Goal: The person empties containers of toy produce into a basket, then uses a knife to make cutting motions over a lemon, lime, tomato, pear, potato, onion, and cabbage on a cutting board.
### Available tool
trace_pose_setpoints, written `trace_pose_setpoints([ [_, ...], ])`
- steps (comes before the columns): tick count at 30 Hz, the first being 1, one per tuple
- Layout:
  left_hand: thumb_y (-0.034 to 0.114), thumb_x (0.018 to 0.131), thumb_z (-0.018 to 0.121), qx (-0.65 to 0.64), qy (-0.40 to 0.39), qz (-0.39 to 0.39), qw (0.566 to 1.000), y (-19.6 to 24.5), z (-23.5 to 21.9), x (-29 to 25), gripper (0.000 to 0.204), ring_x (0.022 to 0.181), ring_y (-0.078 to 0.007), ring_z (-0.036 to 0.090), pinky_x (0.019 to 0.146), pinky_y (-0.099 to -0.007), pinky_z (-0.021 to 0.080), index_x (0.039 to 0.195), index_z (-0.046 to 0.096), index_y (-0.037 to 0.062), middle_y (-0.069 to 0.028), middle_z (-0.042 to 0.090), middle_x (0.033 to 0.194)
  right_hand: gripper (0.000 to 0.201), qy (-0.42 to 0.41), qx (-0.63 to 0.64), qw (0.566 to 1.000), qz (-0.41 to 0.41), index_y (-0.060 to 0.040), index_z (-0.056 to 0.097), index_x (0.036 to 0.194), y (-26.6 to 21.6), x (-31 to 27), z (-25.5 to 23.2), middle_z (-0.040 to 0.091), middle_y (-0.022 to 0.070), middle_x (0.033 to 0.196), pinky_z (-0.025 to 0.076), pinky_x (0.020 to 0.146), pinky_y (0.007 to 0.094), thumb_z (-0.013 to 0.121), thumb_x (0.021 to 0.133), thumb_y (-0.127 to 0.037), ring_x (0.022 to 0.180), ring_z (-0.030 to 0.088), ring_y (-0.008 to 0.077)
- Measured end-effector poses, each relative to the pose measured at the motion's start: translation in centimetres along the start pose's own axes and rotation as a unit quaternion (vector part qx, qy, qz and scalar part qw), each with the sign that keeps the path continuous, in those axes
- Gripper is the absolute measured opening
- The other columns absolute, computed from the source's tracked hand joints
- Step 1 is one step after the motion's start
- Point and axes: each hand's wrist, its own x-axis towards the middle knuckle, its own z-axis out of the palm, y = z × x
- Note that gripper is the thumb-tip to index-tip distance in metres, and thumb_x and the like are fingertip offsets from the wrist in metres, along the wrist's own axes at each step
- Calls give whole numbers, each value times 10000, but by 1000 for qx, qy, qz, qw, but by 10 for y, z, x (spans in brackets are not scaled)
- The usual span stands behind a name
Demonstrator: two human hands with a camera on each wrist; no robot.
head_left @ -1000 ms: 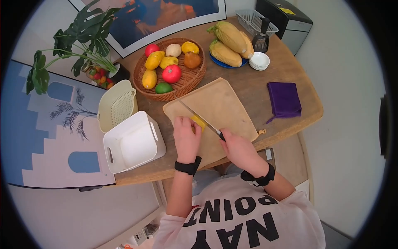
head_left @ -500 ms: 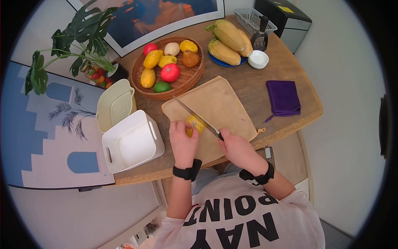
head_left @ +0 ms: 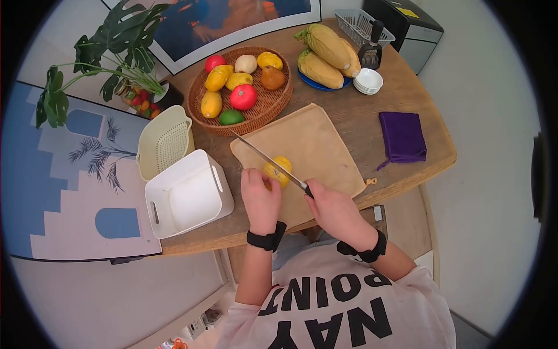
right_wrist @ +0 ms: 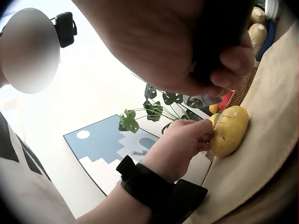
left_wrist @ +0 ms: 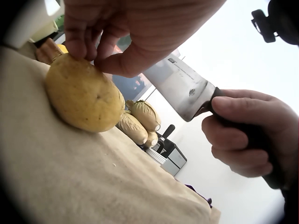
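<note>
A yellow, roundish fruit or vegetable (head_left: 280,168) lies on the tan cutting mat (head_left: 314,139); short cut lines show on its top in the right wrist view. My left hand (head_left: 260,200) touches its near left side, and the left wrist view has those fingertips (left_wrist: 86,52) bent against its upper end. In my right hand (head_left: 340,214) is the black handle of a knife, gripped with curled fingers. The knife blade (left_wrist: 180,84) is raised above the yellow piece and slants up to the left, not touching it in the left wrist view.
Behind the mat stand a wicker basket (head_left: 278,104) of mixed produce and a blue plate (head_left: 317,85) with large yellow vegetables. White (head_left: 163,215) and pale green (head_left: 152,145) bins stand left. White bowls (head_left: 368,81) and a purple cloth (head_left: 402,137) are at the right.
The yellow piece is more exposed and looks rounder in the head view, its position shifted slightly. My left fingers have moved to its side. The knife stays in my right hand.
</note>
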Motion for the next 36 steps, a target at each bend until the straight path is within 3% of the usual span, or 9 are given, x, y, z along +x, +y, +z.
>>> trace_pose_setpoints([
  [9,15,788,693,-4,-16,-23,1000,-4,0,-1,168,893,-400,566,800,-471,484,842,535,-11,-186,535,933,192,-24,-6,1000,-4,-21,492,1075,0,-2,4,679,211,855,525,643,517,572,993,-175,758,673,427],
  [15,204,843,798,52,21,55,997,-4,-6,4,359,1032,-409,571,911,-468,483,1046,629,-40,-206,623,1066,202,-18,8,999,34,-28,506,1119,13,-6,-1,680,205,819,521,646,527,570,1001,-178,747,672,427],
  [18,267,847,825,62,-107,47,991,-11,-9,9,490,1081,-389,597,923,-435,504,1183,653,-46,-210,671,1093,204,-5,5,998,65,-24,513,1125,18,-5,-3,679,209,823,519,657,532,570,1004,-179,760,673,429],
  [21,253,854,814,15,-139,7,990,-7,-4,14,526,1055,-394,618,918,-434,512,1248,645,-51,-223,684,1084,205,-8,12,998,56,-20,516,1124,23,-5,-2,682,213,844,520,675,535,568,1009,-182,783,675,433],
  [24,201,838,821,-116,-151,-63,980,-14,10,14,494,1026,-392,638,908,-437,521,1223,633,-43,-223,683,1067,217,-22,43,997,57,-25,523,1152,26,-6,-1,676,227,867,514,686,533,580,1009,-178,808,667,446],
  [27,115,806,805,-84,-142,-32,986,-8,2,15,453,1091,-404,590,939,-450,493,1178,587,-21,-215,627,1140,233,-34,112,991,68,-34,535,1189,30,-10,-8,663,241,881,500,684,518,601,1006,-162,824,654,459],
  [29,80,767,814,23,-84,42,995,-3,1,15,455,1100,-401,575,937,-450,489,1144,569,6,-193,590,1150,235,-53,154,984,75,-35,541,1198,27,-11,-20,661,245,895,501,689,509,599,1009,-163,835,653,460],
  [33,44,718,819,146,-47,129,980,1,-1,15,450,1060,-376,548,903,-451,484,1083,557,49,-155,536,1129,216,12,132,988,78,-28,532,1151,24,-8,-22,668,246,845,506,703,556,572,1013,-190,829,657,464],
  [36,66,741,817,88,-69,117,987,15,-11,11,389,1037,-366,547,886,-452,478,1035,563,46,-149,551,1105,218,17,81,994,73,-25,527,1152,31,-6,-15,672,247,848,507,704,557,574,1007,-182,825,658,464],
])
